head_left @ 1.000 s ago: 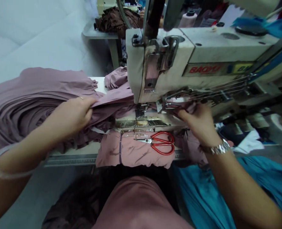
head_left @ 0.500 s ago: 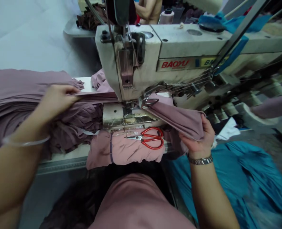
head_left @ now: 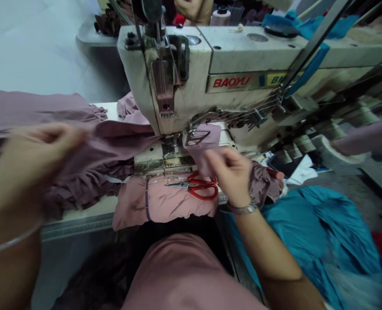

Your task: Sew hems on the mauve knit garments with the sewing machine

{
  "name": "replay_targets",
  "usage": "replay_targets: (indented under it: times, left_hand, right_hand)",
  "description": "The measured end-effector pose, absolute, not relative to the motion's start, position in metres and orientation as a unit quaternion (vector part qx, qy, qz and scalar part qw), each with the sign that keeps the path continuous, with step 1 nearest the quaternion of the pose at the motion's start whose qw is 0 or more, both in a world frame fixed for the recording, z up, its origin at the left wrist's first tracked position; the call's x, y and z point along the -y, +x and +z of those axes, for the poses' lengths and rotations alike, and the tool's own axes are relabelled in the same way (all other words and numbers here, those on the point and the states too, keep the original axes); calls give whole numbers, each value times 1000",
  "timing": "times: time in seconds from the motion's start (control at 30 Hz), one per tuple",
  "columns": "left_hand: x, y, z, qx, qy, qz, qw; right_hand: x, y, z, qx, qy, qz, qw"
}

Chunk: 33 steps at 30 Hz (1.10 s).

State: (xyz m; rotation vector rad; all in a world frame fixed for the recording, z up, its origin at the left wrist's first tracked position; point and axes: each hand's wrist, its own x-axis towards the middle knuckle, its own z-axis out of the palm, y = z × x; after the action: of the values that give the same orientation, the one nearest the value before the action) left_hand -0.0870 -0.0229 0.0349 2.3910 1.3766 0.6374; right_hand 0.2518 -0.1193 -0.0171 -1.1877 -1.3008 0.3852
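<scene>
In the head view, the right hand [head_left: 229,176] pinches with closed fingers a mauve cloth [head_left: 203,142] on the plate of the BAOYU sewing machine [head_left: 239,56], above red scissors [head_left: 199,188] on pink fabric [head_left: 165,206], while the left hand [head_left: 45,150] is too blurred to tell its fingers.

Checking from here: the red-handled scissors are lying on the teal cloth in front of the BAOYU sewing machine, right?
No: the red-handled scissors lie on the bunched pink fabric, not on the teal cloth, as the head view shows. They are in front of the BAOYU sewing machine, as you said.
</scene>
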Motion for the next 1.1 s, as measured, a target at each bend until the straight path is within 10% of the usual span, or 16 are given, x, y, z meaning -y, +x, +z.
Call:
replay_targets:
  times: [0.1,0.33,1.1]
  left_hand:
    - [29,-17,23,-292,914,156,234]
    - [37,2,-28,-218,947,199,-125]
    - [72,32,-20,-305,930,183,-97]
  right_hand:
    - [111,231,-22,817,-437,36,375]
    - [101,269,-32,863,-461,-167,119]
    - [110,243,-44,836,-475,-83,262]
